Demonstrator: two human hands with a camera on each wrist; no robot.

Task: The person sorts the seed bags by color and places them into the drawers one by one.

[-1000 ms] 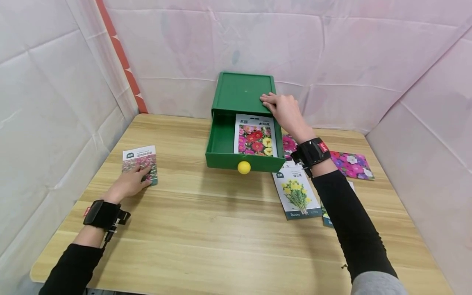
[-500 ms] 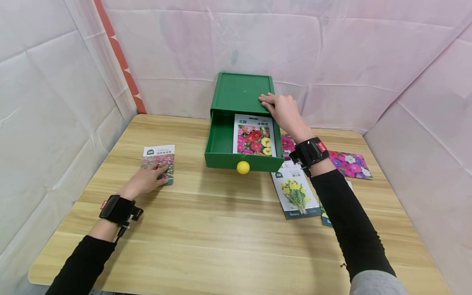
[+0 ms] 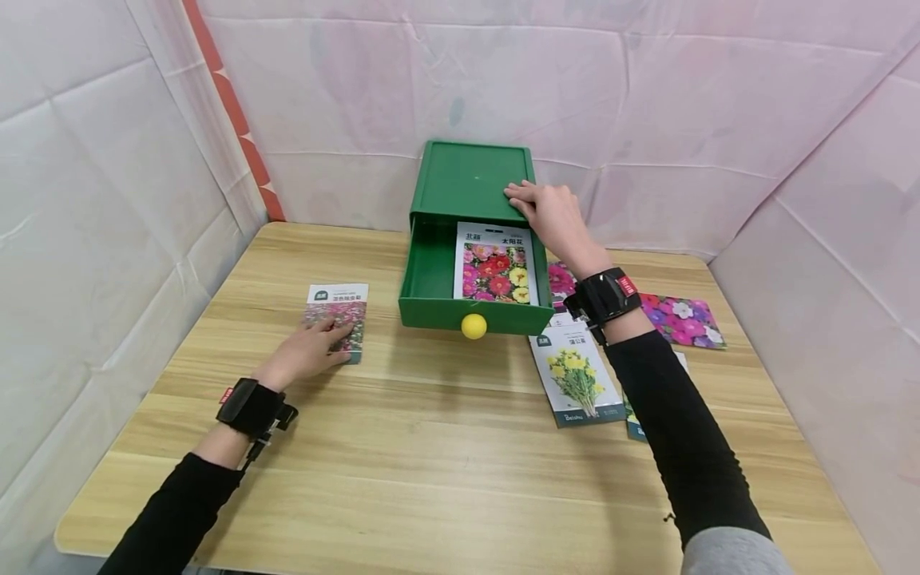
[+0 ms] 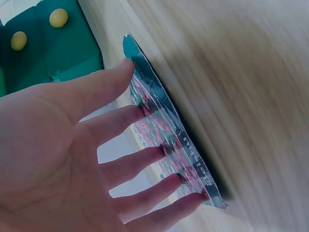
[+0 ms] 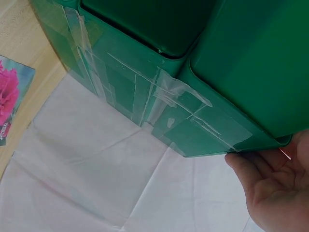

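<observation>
Centrally, upper middle of the head view: green drawer box [image 3: 470, 180] on a wooden table [image 3: 446, 447], drawer [image 3: 431, 275] pulled out, yellow knob [image 3: 474, 326] at front. Inside, a seed packet [image 3: 496, 263] printed with red, pink and yellow flowers; Chinese characters along its top strip, too small to read with certainty. Right hand [image 3: 549, 216] laid flat on the box top at its right edge, fingers straight and pressing, nothing pinched. In the right wrist view only the palm edge visible at lower right, plus clear tape strips on the green casing.

Left of centre: left hand [image 3: 309, 351] with fingers spread and straight, tips pressing down on a second seed packet [image 3: 338, 307] lying flat on the table, just left of the drawer. White header with a dark logo square and Chinese text, illegible. Left wrist view blurred; print unreadable there.

Right of the drawer: yellow-flower packet [image 3: 578, 375], partly covered by the sleeve, bottom brand line unclear. Purple-flower packet [image 3: 686, 319] further right. Another packet largely hidden under the forearm.
</observation>
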